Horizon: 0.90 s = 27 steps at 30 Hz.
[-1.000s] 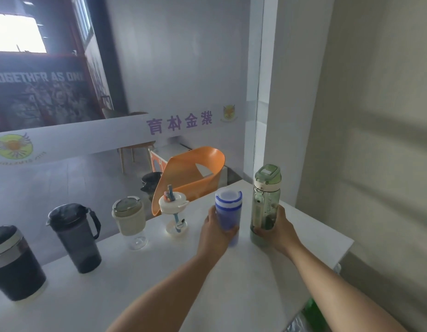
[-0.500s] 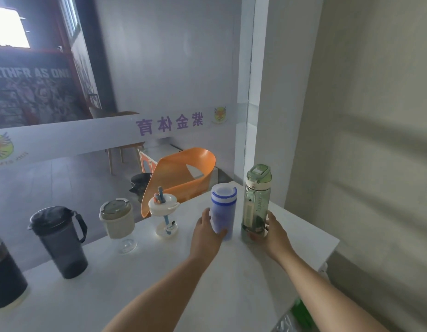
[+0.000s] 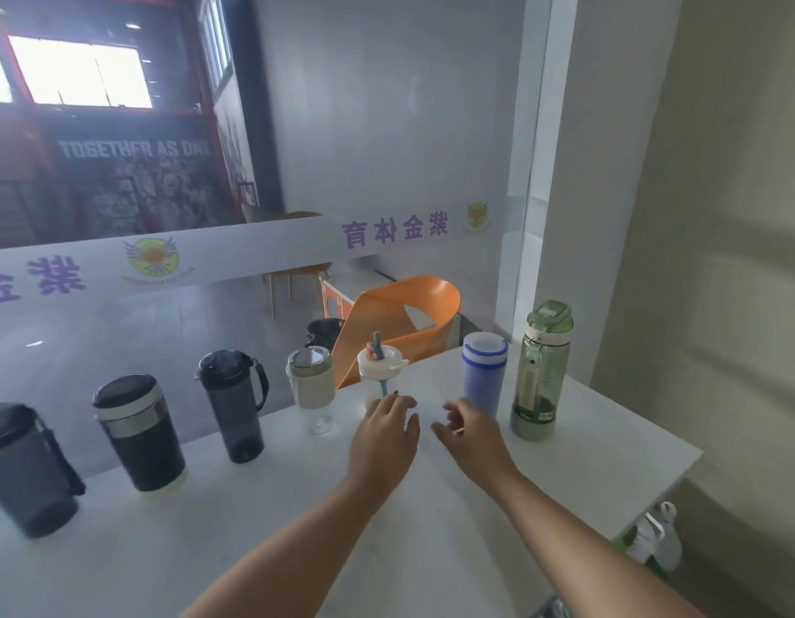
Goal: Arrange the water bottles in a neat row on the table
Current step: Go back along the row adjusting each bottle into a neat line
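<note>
Several bottles stand in a line along the far side of the white table (image 3: 610,475). From the right: a tall green bottle (image 3: 540,372), a blue bottle (image 3: 483,372), a clear cup with a white lid and straw (image 3: 380,365), a cream-sleeved cup (image 3: 310,383), a dark handled bottle (image 3: 233,405), a black tumbler (image 3: 137,432) and a dark jug (image 3: 23,470) at the left edge. My left hand (image 3: 387,432) hovers in front of the straw cup, fingers apart, holding nothing. My right hand (image 3: 471,432) is beside it, just left of the blue bottle, loosely curled and empty.
A glass partition with a printed white band runs right behind the bottles. An orange chair (image 3: 404,318) stands beyond the glass. The table's right edge is near a beige wall, with a white bag (image 3: 659,539) below it.
Both hands have let go of the blue and green bottles and drawn back to the left. The view has swung left, showing more bottles.
</note>
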Available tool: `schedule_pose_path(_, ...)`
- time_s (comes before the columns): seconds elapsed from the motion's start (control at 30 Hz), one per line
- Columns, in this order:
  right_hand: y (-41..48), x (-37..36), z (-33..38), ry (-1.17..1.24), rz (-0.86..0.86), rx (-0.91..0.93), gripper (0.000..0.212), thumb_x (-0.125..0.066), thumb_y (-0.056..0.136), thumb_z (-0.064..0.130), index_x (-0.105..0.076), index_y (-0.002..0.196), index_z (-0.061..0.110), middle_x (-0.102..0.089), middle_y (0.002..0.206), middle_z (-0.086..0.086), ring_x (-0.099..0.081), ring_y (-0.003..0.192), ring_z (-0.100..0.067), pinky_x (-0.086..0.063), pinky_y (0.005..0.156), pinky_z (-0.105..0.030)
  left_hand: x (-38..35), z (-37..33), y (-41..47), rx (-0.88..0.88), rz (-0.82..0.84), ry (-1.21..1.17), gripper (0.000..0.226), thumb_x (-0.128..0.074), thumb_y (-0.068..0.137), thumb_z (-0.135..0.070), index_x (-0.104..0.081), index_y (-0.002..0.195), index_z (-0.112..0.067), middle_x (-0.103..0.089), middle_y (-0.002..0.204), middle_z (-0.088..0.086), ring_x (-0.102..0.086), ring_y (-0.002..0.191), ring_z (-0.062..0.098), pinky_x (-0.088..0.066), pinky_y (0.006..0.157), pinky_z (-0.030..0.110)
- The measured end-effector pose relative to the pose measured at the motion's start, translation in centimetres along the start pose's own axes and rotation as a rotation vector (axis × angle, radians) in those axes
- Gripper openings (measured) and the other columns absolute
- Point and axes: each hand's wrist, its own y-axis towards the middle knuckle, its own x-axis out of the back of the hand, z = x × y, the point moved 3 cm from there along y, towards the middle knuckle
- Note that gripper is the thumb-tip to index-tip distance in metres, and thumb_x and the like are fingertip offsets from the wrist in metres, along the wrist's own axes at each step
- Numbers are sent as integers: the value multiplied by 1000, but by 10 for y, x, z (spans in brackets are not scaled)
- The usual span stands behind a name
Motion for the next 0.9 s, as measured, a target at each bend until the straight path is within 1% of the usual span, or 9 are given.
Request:
schedule_pose_path(0.07,18,-16,21,24,-8,39,58,-69,89,43,-47,139,22,-55,134,1,-56,114,-15,-49,95,-26,23,11,6,-150,-108,155,22,-65,93,-24,-68,114,-18,-66,119,-2,-56,115,23,-52,92,39)
schedule_pose_path(0.13,40,-29,41,42,22,102,74,-71,86,49,-36,147,28,-44,148,1,-48,130,-18,-43,104,-32,44,25,19,-210,-161,311,31,-67,90,-26,-64,119,-17,-60,126,1,-51,121,27,-45,103,44)
schedule_pose_path(0.2,63,-41,55,72,85,123,83,-75,82,48,-28,149,33,-36,153,-1,-44,134,-21,-41,103,-31,63,47,36,-104,-105,443,47,-67,89,-34,-52,131,-19,-49,136,4,-41,131,30,-34,113,49)
schedule_pose_path(0.3,90,-63,64,76,128,111,95,-79,80,46,-19,152,34,-29,155,-4,-42,135,-23,-43,105,-35,77,81,50,57,1,551,53,-65,90,-41,-48,136,-22,-39,145,7,-30,139,33,-25,117,50)
schedule_pose_path(0.4,108,-79,62,79,112,84,92,-79,82,42,-21,152,32,-29,154,-5,-45,134,-25,-43,106,-35,77,103,53,121,49,500,56,-69,89,-38,-49,140,-24,-42,147,5,-35,137,30,-33,115,46)
schedule_pose_path(0.5,120,-87,56,88,82,70,76,-77,84,38,-34,146,31,-42,144,-5,-52,127,-23,-45,103,-33,71,117,51,89,76,516,68,-83,77,-32,-54,136,-17,-54,140,7,-49,126,29,-52,96,43)
schedule_pose_path(0.57,126,-92,52,83,61,82,68,-76,85,40,-42,142,29,-48,139,-2,-53,124,-20,-44,105,-34,70,121,50,54,66,538,72,-90,69,-29,-58,132,-13,-58,135,8,-53,122,29,-56,88,41)
schedule_pose_path(0.73,136,-98,53,93,71,103,65,-78,82,41,-47,138,28,-52,134,-2,-54,120,-21,-44,98,-30,71,119,49,-21,-20,568,67,-91,65,-30,-60,123,-10,-61,125,11,-57,113,31,-57,87,42)
schedule_pose_path(0.9,129,-76,59,35,113,136,91,-79,82,42,-23,153,34,-30,155,-5,-45,132,-25,-43,103,-35,71,109,50,-60,-119,525,52,-65,89,-38,-51,132,-14,-51,135,11,-42,127,35,-35,111,51)
